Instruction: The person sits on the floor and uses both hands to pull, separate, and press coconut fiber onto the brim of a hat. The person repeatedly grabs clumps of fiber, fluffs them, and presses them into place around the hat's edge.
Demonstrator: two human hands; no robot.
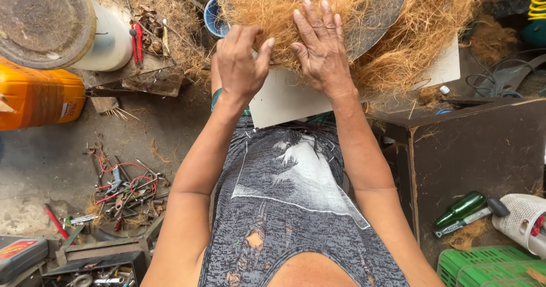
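Note:
A big mat of brown coconut fibre [398, 31] lies over a white board [284, 96] in front of me, with a grey curved sheet [375, 19] showing through it. My left hand [242, 65] pinches a tuft at the fibre's near edge, fingers closed on the strands. My right hand [321, 45] lies flat on the fibre beside it, fingers spread, pressing down.
An orange jerrycan [34, 96] and a white bucket [108, 39] stand at the left. Red-handled pliers [138, 41] lie near them. Scattered tools and wires [122, 193] cover the floor. A dark box [472, 156], a green bottle [460, 207] and a green crate [489, 267] sit at right.

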